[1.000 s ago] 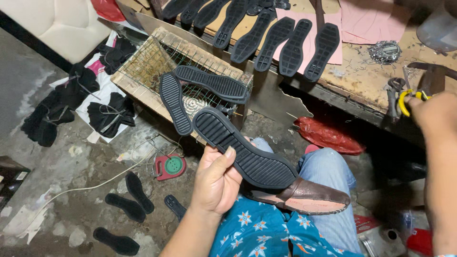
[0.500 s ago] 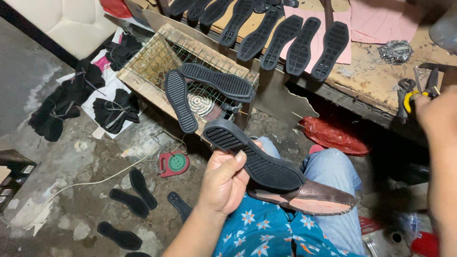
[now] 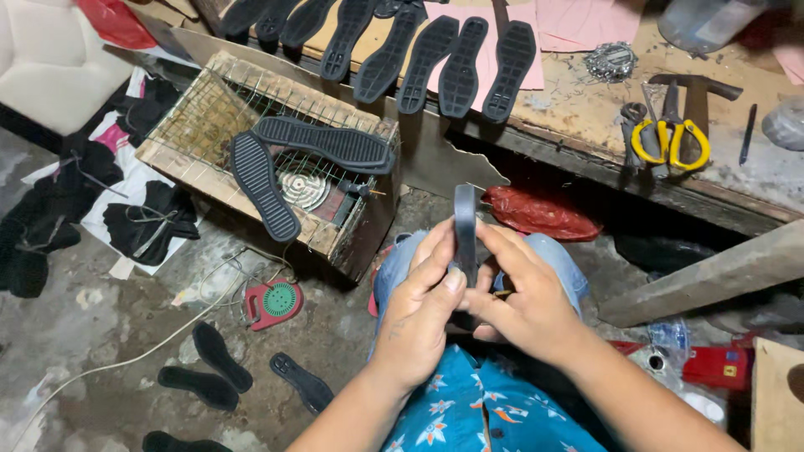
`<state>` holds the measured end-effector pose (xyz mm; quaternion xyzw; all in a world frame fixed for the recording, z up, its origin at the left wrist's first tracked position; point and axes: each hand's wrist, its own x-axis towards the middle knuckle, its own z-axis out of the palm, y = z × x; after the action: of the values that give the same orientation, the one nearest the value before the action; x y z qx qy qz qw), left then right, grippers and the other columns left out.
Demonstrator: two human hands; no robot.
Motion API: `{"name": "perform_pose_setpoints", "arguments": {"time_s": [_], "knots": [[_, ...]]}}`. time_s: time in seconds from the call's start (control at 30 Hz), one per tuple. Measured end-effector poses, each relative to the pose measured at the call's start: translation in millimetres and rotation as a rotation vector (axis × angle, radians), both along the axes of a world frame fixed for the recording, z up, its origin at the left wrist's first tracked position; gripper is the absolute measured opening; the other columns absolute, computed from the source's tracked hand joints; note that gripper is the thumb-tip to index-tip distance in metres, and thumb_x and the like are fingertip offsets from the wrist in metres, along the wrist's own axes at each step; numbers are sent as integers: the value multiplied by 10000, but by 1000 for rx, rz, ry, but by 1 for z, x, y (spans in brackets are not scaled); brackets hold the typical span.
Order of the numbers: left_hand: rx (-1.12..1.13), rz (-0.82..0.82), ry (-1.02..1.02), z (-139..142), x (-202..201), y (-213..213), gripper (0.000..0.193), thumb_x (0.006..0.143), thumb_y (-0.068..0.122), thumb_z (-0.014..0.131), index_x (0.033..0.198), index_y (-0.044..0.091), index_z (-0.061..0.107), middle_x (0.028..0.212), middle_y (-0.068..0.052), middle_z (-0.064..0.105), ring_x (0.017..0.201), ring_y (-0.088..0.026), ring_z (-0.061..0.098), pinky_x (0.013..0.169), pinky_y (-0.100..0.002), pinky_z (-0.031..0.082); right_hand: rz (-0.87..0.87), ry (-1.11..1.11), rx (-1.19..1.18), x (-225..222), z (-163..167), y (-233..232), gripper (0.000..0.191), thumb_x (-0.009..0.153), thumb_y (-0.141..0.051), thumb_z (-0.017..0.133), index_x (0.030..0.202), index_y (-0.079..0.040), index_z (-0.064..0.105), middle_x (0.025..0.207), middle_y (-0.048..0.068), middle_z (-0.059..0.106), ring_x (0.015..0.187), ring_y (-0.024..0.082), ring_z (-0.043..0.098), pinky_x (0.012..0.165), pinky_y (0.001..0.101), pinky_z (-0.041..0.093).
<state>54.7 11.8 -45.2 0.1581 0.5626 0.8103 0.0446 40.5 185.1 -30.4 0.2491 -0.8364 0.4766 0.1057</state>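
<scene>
Hands: While the person sits with knees under the camera, the left hand (image 3: 423, 314) and the right hand (image 3: 523, 301) meet over the lap, both closed on one dark rubber sole (image 3: 466, 230).
Grip: The left thumb and fingers pinch the sole's near end from the left; the right hand's fingers press against it from the right.
Sole: It stands on edge, its thin side toward the camera, its far end rising above the fingers, just above the jeans-clad knees (image 3: 548, 255).
Clothing: A blue flowered shirt (image 3: 469, 402) fills the near edge.
Floor, left: Flat black insoles (image 3: 218, 368) lie scattered on the concrete, near a red round gadget (image 3: 275, 301) with a green centre and a pale cord.
Middle: A wooden crate with a wire grid (image 3: 209, 125) stands left of the knees; two black soles (image 3: 322, 142) rest on top of it, tread up.
Right: A red plastic bag (image 3: 540, 213) lies under the bench edge.
Far: On the workbench (image 3: 586, 109), a row of black soles (image 3: 469, 63) hangs over the front edge; yellow-handled scissors (image 3: 670, 138) lie to the right beside a hammer (image 3: 695, 92).
</scene>
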Motion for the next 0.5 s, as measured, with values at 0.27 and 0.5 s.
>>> {"name": "perform_pose_setpoints", "arguments": {"time_s": [0.27, 0.5], "knots": [[-537, -83, 26, -36, 20, -48, 572, 930, 249, 683, 1463, 87, 555, 1537, -111, 525, 1363, -267, 567, 1099, -392, 475, -28, -413, -615, 30, -28, 65, 617, 899, -200, 800, 1397, 48, 532, 1286, 159, 685, 851, 65, 585, 783, 235, 482], [-1188, 26, 239, -89, 17, -44, 854, 585, 202, 932, 1342, 132, 542, 1344, -121, 531, 1315, -345, 475, 1072, -561, 297, -58, -478, -951, 30, -38, 132, 596, 1024, -397, 736, 1300, 105, 571, 1173, 225, 691, 907, 213, 680, 829, 318, 543]]}}
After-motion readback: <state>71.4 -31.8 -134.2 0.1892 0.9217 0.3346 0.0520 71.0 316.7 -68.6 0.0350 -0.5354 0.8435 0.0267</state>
